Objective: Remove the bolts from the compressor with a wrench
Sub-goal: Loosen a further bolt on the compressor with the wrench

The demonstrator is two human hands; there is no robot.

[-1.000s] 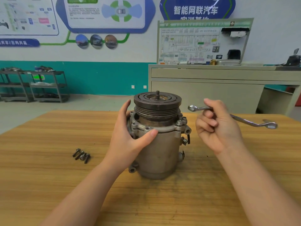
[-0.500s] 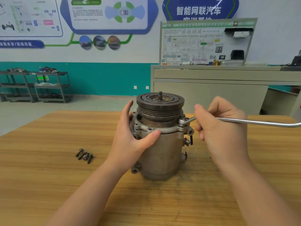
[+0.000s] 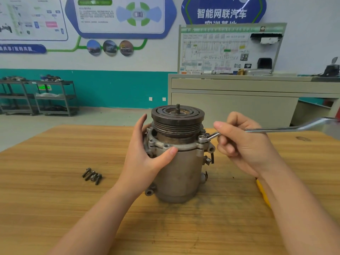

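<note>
Left hand (image 3: 147,162) grips the upright compressor (image 3: 179,173); right hand (image 3: 244,148) pinches the wrench (image 3: 272,129), its ring apparently seated on a flange bolt (image 3: 202,139).

The wrench (image 3: 276,129) ran off the right edge, so its far end was cut off. The left hand (image 3: 145,161) hid part of the compressor (image 3: 181,162). The wall posters (image 3: 117,15) were too blurry to read.

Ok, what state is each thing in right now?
compressor: upright on the table, gripped by the left hand
wrench: held by the right hand, ring end on a flange bolt
loose bolts: removed, lying on the table
</note>
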